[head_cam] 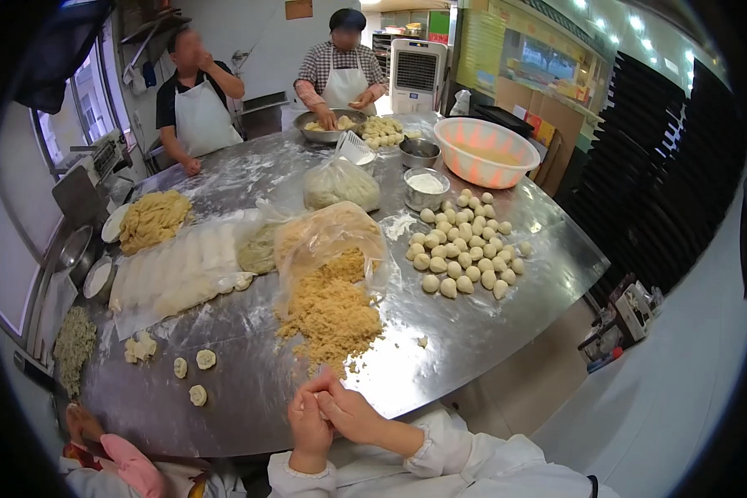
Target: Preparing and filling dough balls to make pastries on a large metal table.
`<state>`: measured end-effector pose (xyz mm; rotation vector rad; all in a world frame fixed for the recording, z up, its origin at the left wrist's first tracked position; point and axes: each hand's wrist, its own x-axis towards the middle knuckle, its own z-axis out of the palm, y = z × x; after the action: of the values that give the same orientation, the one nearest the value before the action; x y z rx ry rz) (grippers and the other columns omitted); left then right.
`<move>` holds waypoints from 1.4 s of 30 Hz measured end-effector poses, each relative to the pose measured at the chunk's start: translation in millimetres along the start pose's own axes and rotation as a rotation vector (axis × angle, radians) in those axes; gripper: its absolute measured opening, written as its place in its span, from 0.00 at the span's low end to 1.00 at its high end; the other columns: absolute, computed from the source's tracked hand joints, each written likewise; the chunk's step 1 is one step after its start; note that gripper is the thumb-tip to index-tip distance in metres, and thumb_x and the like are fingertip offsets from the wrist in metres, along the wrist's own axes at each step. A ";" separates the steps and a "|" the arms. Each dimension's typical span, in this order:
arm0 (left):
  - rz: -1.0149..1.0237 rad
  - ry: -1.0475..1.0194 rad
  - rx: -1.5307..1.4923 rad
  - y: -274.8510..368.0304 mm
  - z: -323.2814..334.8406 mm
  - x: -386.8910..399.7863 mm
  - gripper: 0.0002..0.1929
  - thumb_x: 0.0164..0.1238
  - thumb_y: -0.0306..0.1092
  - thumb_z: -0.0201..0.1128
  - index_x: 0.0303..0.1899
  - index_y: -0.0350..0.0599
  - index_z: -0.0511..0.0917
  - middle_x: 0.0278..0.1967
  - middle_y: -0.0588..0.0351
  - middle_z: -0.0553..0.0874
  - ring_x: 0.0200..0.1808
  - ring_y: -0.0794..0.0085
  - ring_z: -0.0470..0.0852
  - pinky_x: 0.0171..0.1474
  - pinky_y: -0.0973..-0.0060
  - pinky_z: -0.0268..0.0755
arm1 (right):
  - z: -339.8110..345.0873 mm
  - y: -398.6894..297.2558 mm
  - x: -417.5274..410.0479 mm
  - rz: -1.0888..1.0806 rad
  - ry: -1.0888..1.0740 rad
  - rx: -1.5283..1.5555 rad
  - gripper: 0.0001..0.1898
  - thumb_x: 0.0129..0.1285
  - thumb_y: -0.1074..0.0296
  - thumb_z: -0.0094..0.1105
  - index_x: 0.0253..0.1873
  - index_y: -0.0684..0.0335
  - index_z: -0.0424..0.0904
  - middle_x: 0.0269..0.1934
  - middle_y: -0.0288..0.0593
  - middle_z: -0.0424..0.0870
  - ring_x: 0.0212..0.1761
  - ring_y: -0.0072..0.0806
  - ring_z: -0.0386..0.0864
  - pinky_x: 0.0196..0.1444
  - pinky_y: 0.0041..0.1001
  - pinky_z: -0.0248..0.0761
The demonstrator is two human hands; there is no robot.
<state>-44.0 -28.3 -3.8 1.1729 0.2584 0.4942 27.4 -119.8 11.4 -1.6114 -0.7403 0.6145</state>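
Observation:
My left hand (310, 418) and my right hand (352, 411) are pressed together at the near edge of the steel table. Their fingers are curled around something small and pale, mostly hidden, which looks like a piece of dough. Just beyond my fingertips a heap of orange-brown crumbly filling (333, 311) spills out of a clear plastic bag (330, 227). To the right of the bag lie several round dough balls (464, 243). Small flat dough pieces (198, 395) rest on the table to the left of my hands.
Wrapped dough rolls (180, 261), yellow dough (155, 221) and a green crumbly heap (75, 348) lie left. A metal bowl of flour (426, 187) and a large plastic basin (487, 152) stand behind the balls. Two people stand across the steel table (243, 398); another person's arm shows lower left.

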 end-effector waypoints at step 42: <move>0.086 -0.024 0.124 -16.4 -18.2 -4.4 0.30 0.75 0.54 0.50 0.64 0.36 0.68 0.63 0.46 0.73 0.63 0.52 0.72 0.68 0.57 0.60 | 12.3 6.2 -19.7 -0.283 0.122 -0.073 0.27 0.76 0.44 0.32 0.49 0.65 0.72 0.28 0.38 0.76 0.23 0.21 0.74 0.25 0.22 0.68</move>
<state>-52.0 -20.6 -26.0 1.3144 0.2214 0.5452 6.1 -127.2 3.0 -1.5594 -0.8879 0.2855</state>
